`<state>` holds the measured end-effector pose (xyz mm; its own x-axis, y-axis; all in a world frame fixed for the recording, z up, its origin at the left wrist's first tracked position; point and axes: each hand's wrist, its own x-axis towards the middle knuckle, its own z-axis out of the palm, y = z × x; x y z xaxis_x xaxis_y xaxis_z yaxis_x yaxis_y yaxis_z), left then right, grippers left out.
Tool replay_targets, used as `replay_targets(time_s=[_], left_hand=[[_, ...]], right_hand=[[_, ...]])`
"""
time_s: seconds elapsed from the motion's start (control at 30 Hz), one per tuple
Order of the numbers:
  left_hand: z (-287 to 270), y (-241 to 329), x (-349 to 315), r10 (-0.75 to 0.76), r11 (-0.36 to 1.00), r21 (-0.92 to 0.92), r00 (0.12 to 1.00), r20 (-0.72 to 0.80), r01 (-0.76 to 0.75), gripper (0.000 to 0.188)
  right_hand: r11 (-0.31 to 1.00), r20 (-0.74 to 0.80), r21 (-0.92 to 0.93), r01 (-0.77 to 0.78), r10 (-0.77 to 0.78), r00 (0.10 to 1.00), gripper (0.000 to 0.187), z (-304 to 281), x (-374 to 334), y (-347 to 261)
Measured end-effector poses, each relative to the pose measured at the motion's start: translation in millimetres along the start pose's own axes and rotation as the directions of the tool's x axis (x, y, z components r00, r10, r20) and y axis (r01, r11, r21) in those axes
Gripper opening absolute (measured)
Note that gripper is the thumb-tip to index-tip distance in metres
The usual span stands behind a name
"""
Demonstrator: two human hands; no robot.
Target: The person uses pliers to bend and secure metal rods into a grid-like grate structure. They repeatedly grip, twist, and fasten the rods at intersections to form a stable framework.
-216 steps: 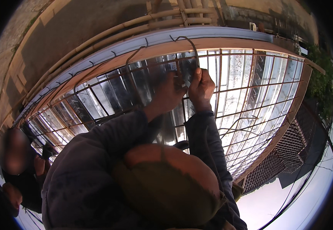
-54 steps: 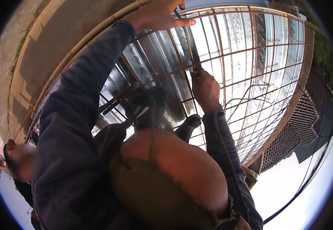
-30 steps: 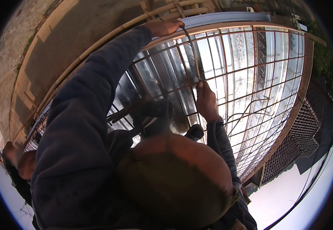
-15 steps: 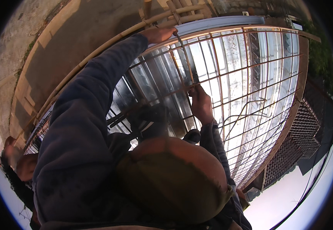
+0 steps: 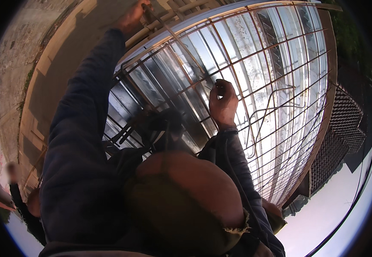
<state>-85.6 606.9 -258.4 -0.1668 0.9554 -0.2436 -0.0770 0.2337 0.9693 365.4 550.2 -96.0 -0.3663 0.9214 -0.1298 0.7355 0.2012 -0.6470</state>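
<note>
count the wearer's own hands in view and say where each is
2: the left hand is near the top edge, holding a metal bar; the right hand is over the rusty mesh, fingers curled. Neither is hidden.

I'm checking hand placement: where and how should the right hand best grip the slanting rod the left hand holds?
Probably near the lower end of the rod, pinched from the lower right: it is slender and slants down from the left hand at its upper end, leaving the lower end near the right hand.
</note>
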Motion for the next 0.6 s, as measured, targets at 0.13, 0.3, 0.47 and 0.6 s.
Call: replay_targets(time_s=[0.13, 0.3, 0.47, 0.6], left_hand=[[-54.1, 1.0, -3.8, -0.029, 0.999, -0.014, 0.999, 0.039, 0.03, 0.05], [41.0, 22.0, -30.5, -0.217, 0.939, 0.279, 0.976, 0.024, 0.202, 0.061], [85.5, 30.4, -37.1, -0.238, 0.852, 0.523, 0.905, 0.352, 0.021, 0.067], [40.0, -61.7, -33.5, -0.14, 0.874, 0.472, 0.867, 0.478, -0.119, 0.065]], right_hand=[[0.989, -0.004, 0.063, 0.137, -0.137, 0.991, 0.025, -30.2, 24.2, -49.5], [0.966, 0.191, 0.128, 0.224, -0.246, 0.95, 0.039, -35.5, 35.6, -71.4], [0.996, 0.303, 0.017, 0.082, -0.083, 0.949, 0.031, -13.5, 19.0, -44.7], [0.994, 0.258, -0.006, 0.106, -0.101, 0.961, 0.021, -2.3, 20.2, -47.4]])
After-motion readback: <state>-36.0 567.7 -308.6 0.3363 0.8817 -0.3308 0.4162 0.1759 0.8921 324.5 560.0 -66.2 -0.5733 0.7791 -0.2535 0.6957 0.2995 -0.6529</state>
